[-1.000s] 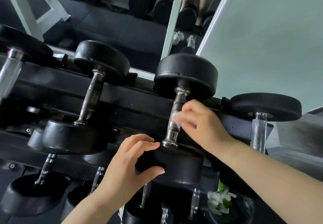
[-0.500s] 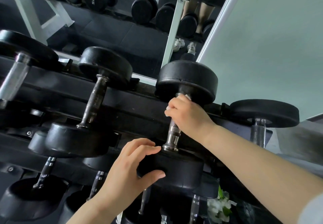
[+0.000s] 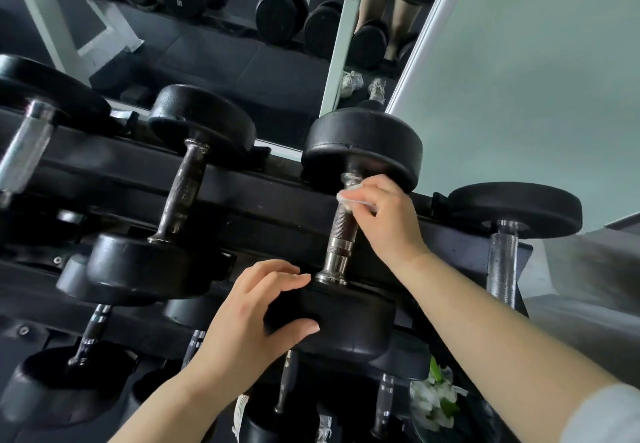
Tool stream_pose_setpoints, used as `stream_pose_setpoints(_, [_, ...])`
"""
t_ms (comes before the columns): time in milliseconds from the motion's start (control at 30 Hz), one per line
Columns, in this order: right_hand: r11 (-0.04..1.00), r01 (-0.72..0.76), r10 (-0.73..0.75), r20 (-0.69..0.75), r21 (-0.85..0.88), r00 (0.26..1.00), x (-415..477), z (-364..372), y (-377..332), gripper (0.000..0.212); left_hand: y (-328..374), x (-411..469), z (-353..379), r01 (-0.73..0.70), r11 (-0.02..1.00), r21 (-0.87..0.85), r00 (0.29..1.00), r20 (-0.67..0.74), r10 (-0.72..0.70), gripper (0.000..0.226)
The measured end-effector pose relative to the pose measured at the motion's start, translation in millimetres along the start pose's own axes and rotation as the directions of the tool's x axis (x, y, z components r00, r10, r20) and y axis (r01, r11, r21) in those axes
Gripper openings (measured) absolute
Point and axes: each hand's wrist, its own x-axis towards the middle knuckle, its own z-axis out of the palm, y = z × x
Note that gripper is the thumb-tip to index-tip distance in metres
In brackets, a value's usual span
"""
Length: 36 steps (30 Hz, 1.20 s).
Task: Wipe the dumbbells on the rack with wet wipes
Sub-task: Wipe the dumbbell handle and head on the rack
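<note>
A black dumbbell (image 3: 360,146) with a knurled metal handle lies across the top tier of the black rack (image 3: 263,207). My right hand (image 3: 384,219) pinches a white wet wipe (image 3: 349,197) against the upper end of that handle, just under the far head. My left hand (image 3: 252,318) grips the near head of the same dumbbell, fingers over its top edge and thumb on its face.
More dumbbells sit on the rack: one to the left (image 3: 180,197), one at the far left (image 3: 27,138), one to the right (image 3: 509,214). Lower tiers hold several more. A mirror (image 3: 214,44) behind reflects other racks. White crumpled material (image 3: 433,397) lies at the bottom right.
My right hand has slid with the wipe from the middle of the handle up to its top end. My left hand has kept its hold on the near head.
</note>
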Motion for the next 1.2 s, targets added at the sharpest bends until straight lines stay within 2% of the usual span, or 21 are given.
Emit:
stream_pose_setpoints(100, [0.993,-0.102,0.093,0.144,0.058,0.985,-22,-1,0,0.013,1,-1,1,0.006,1.0,0.002,1.0,-0.004,-0.006,0.045])
stream_pose_setpoints(167, [0.937,-0.288,0.218,0.313,0.197,0.924,-36,-10,1,0.008,3,-1,1,0.013,1.0,-0.007,1.0,-0.011,-0.013,0.045])
stream_pose_setpoints(200, [0.845,-0.419,0.291,0.371,0.333,0.882,-40,-17,2,0.01,4,-1,1,0.019,1.0,-0.012,1.0,-0.014,-0.019,0.046])
stream_pose_setpoints(233, [0.682,-0.534,0.352,0.416,0.499,0.838,-42,-24,1,0.014,4,-2,1,0.022,1.0,-0.013,1.0,-0.017,-0.023,0.046])
stream_pose_setpoints(300, [0.336,-0.601,0.396,0.47,0.726,0.789,-42,-34,1,0.021,5,-2,1,0.028,1.0,-0.011,0.999,-0.02,-0.028,0.047])
stream_pose_setpoints(333, [0.254,-0.592,0.404,0.472,0.765,0.783,-40,-36,2,0.023,5,-2,1,0.03,0.999,-0.012,0.999,-0.018,-0.03,0.047])
stream_pose_setpoints(367, [0.263,-0.581,0.409,0.456,0.77,0.79,-38,-37,0,0.025,5,-3,1,0.03,0.999,-0.012,0.999,-0.017,-0.03,0.047])
stream_pose_setpoints(400, [0.373,-0.561,0.415,0.408,0.739,0.813,-36,-34,0,0.025,5,-3,1,0.03,0.999,-0.012,0.999,-0.018,-0.031,0.047])
stream_pose_setpoints(467, [0.702,-0.454,0.402,0.222,0.548,0.889,-30,-25,-1,0.022,6,-3,1,0.038,0.999,-0.016,0.999,-0.021,-0.038,0.048])
stream_pose_setpoints(533, [0.942,-0.225,0.228,0.016,0.248,0.973,-25,-17,-2,0.015,6,-3,2,0.041,0.999,-0.017,0.999,-0.023,-0.041,0.048])
stream_pose_setpoints(567, [0.996,-0.062,0.067,-0.07,0.071,0.995,-25,-13,-2,0.015,6,-4,2,0.04,0.999,-0.013,0.999,-0.025,-0.04,0.048])
stream_pose_setpoints(600, [0.99,0.098,-0.107,-0.094,-0.102,0.99,-25,-8,0,0.019,6,-4,2,0.039,0.999,-0.009,0.999,-0.028,-0.039,0.047])
stream_pose_setpoints(667, [0.906,0.31,-0.337,-0.049,-0.288,0.94,-28,0,9,0.028,5,-4,2,0.04,0.999,-0.003,0.999,-0.027,-0.04,0.046])
stream_pose_setpoints(800, [0.847,0.418,-0.412,0.093,-0.327,0.907,-36,-1,14,0.027,6,-4,3,0.039,0.999,-0.001,0.999,-0.024,-0.039,0.046])
stream_pose_setpoints(900, [0.732,0.583,-0.541,0.22,-0.352,0.812,-21,-5,4,0.014,6,-5,3,0.041,0.999,-0.003,0.999,-0.022,-0.041,0.047])
stream_pose_setpoints(933, [0.715,0.578,-0.53,0.234,-0.394,0.815,-9,-6,2,0.017,5,-5,3,0.04,0.999,-0.002,0.999,-0.022,-0.04,0.047])
stream_pose_setpoints(1000, [0.763,0.41,-0.33,0.245,-0.499,0.912,12,-7,-11,0.02,5,-5,3,0.038,0.999,0.0,0.999,-0.02,-0.038,0.047])
stream_pose_setpoints(1033, [0.766,0.338,-0.212,0.281,-0.547,0.936,18,-6,-16,0.022,5,-5,3,0.036,0.999,0.001,0.999,-0.02,-0.036,0.047])
stream_pose_setpoints(1067, [0.765,0.323,-0.133,0.354,-0.557,0.926,18,-2,-16,0.024,5,-5,2,0.032,0.999,0.003,0.999,-0.019,-0.032,0.047])
stream_pose_setpoints(1133, [0.773,0.438,-0.127,0.564,-0.459,0.816,7,3,-25,0.019,5,-5,2,0.022,1.0,0.006,1.0,-0.017,-0.021,0.045])
stream_pose_setpoints(1200, [0.697,0.658,-0.317,0.7,-0.285,0.64,-11,5,-23,0.006,3,-5,2,0.007,1.0,0.008,1.0,-0.017,-0.007,0.043])
